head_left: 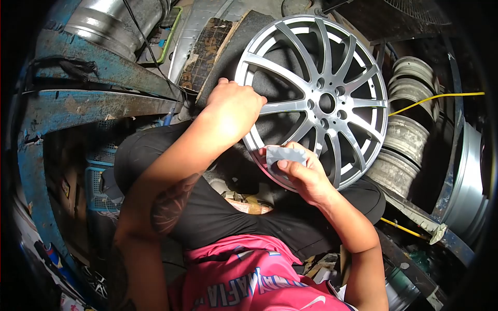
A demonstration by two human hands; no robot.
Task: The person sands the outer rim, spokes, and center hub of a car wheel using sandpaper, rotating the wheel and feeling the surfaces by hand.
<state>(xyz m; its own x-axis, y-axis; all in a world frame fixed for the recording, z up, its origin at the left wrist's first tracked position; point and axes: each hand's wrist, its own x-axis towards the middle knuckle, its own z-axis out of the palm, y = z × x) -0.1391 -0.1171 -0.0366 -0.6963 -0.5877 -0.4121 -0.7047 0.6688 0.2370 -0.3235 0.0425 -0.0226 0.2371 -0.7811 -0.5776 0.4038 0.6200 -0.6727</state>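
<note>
A silver multi-spoke alloy wheel [340,87] stands tilted in front of my knees, its face toward me. At its left edge, my left hand [234,106] is closed round the rim, back of the hand up, with most of the fingers hidden. Near the wheel's lower left edge, my right hand [303,173] pinches a small grey sheet of sandpaper [284,154] between thumb and fingers. The sheet looks worn and lighter in patches. Whether it touches the rim behind it cannot be made out.
Several dull wheel barrels [399,140] are stacked at the right, with a yellow hose [436,97] across them. A blue metal frame [98,106] stands at the left beside a blue plastic basket [98,189]. A large metal cylinder [106,26] lies at the upper left.
</note>
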